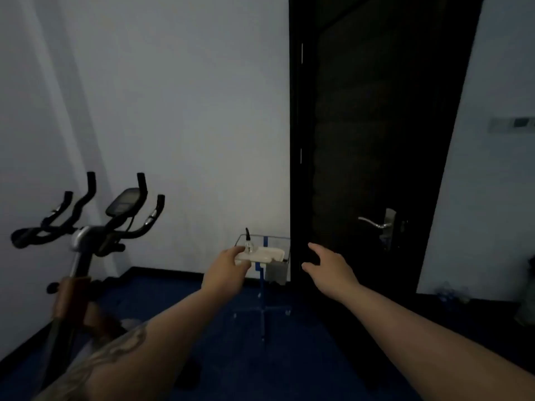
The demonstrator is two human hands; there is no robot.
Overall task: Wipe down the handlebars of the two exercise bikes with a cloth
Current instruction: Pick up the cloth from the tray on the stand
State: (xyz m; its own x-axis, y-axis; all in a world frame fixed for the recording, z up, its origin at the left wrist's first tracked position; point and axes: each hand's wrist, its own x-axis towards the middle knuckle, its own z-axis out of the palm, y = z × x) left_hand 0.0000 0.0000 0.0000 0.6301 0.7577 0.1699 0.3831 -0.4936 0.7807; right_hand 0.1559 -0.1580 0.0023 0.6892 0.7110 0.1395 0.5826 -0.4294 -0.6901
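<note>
An exercise bike (78,256) stands at the left, its black handlebars (29,237) branching around a dark console (124,201). A folded white cloth (269,254) lies flat on a small clear table (278,238) by the wall. My left hand (225,270) reaches forward, and its straight fingers touch the cloth's left edge. My right hand (327,266) hovers to the right of the table, fingers spread, holding nothing. No second bike is in view.
A small clear bottle with a dark nozzle (248,244) stands on the table beside the cloth. A dark door (376,140) with a metal lever handle (375,223) fills the right. The floor (289,366) is dark blue. The room is dim.
</note>
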